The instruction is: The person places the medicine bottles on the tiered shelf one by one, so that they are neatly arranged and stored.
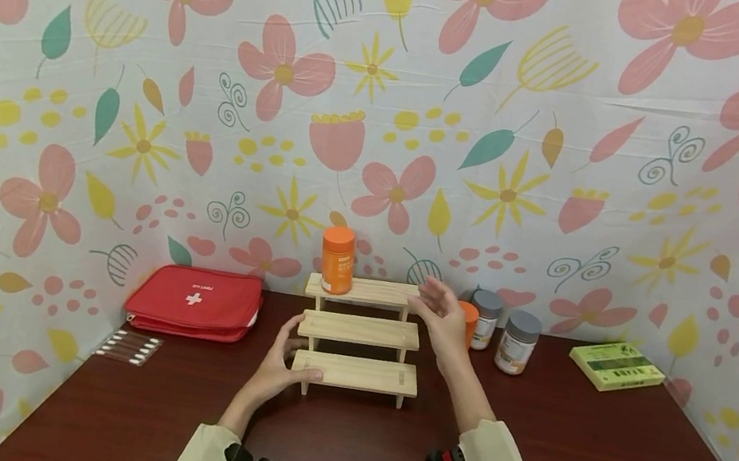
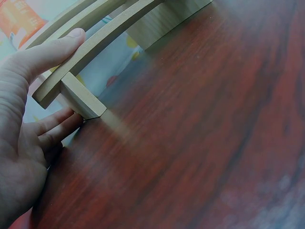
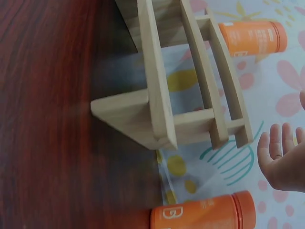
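Observation:
A three-tier wooden step rack (image 1: pixel 361 330) stands on the dark table. My left hand (image 1: pixel 283 366) grips its left end, the thumb lying on the lowest shelf and the other fingers beside and behind the leg in the left wrist view. An orange bottle (image 1: pixel 337 264) stands upright toward the left of the top shelf. Near that shelf's right end is my right hand (image 1: pixel 440 321), raised with its fingers extended and holding nothing. Partly hidden behind it is a second orange bottle (image 1: pixel 470 317), which the right wrist view shows as standing beside the rack (image 3: pixel 159 90).
Two grey-lidded bottles (image 1: pixel 517 342) stand right of the rack. Farther right lies a yellow-green box (image 1: pixel 616 368). On the left are a red first-aid pouch (image 1: pixel 193 307) and a clear pack of cotton swabs (image 1: pixel 129 347). A flowered cloth (image 1: pixel 389 105) hangs behind the table.

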`<state>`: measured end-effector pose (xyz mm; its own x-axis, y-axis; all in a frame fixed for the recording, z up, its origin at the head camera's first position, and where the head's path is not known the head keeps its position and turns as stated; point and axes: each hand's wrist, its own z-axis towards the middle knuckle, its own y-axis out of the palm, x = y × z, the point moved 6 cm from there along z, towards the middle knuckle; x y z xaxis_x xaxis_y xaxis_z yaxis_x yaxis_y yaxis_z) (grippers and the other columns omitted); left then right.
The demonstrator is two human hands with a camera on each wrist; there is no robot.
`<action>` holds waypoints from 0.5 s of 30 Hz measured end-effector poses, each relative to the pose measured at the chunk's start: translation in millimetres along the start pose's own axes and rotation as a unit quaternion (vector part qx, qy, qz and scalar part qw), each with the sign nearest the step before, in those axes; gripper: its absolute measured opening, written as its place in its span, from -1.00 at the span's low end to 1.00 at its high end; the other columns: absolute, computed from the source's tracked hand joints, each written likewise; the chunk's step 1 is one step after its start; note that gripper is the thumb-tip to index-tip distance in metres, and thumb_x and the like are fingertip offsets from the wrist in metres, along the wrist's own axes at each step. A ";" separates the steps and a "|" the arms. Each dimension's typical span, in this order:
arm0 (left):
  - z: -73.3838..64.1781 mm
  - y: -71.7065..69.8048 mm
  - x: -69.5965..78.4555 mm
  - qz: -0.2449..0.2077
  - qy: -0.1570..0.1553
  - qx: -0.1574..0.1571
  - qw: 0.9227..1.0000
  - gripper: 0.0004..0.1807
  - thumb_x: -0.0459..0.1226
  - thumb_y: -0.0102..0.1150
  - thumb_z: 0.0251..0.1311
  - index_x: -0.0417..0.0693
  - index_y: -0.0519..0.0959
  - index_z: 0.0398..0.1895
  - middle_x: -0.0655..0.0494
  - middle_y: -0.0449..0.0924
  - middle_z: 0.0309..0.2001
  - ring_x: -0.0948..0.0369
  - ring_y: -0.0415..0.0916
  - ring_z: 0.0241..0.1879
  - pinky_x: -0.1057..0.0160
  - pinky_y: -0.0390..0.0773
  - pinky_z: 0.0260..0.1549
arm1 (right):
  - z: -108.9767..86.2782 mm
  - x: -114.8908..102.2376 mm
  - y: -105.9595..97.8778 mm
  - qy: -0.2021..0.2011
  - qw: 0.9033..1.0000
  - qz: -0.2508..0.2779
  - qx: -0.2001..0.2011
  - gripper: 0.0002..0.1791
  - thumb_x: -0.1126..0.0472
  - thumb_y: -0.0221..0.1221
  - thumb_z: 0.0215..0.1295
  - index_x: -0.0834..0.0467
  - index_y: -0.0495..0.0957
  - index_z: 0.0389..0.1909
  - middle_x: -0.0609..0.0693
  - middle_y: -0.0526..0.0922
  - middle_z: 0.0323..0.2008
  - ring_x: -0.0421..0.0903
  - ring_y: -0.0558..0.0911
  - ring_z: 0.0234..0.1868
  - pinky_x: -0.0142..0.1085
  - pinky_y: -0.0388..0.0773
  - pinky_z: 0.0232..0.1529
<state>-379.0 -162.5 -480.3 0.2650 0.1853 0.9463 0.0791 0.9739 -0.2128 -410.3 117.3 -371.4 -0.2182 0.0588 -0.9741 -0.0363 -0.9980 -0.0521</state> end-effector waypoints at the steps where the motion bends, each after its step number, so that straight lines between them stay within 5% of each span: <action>1: -0.1 0.2 0.3 0.000 0.000 0.000 1.000 0.13 -0.32 0.50 -0.07 0.26 -0.02 0.51 -0.22 0.42 0.23 -0.05 0.35 0.25 0.04 0.35 0.14 | -1.1 0.6 -2.2 0.001 1.000 -0.002 0.002 -0.38 0.20 0.21 0.35 0.09 0.27 0.40 0.16 0.43 0.31 -0.20 0.49 0.14 -0.52 0.41 0.06; 6: -0.2 0.0 1.0 -0.002 0.002 0.002 1.000 0.14 -0.32 0.51 -0.08 0.24 -0.02 0.51 -0.22 0.41 0.24 -0.05 0.34 0.26 0.04 0.36 0.13 | -5.4 3.7 -9.8 -0.004 1.000 0.005 0.008 -0.37 0.23 0.21 0.35 0.11 0.25 0.41 0.20 0.41 0.32 -0.43 0.48 -0.03 -0.62 0.41 -0.01; 15: -0.7 -0.9 0.5 0.000 0.003 -0.006 1.000 0.13 -0.31 0.50 -0.06 0.24 -0.03 0.52 -0.23 0.39 0.25 -0.05 0.33 0.27 0.04 0.35 0.14 | -14.4 14.4 -24.3 0.005 1.000 0.003 0.027 -0.37 0.21 0.19 0.36 0.06 0.24 0.41 0.10 0.39 0.31 -0.40 0.46 0.02 -0.65 0.41 -0.02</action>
<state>-378.3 -163.4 -479.8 0.2716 0.1851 0.9445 0.0895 0.9722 -0.2163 -398.5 142.0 -387.3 -0.2094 0.0526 -0.9764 -0.0879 -0.9955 -0.0348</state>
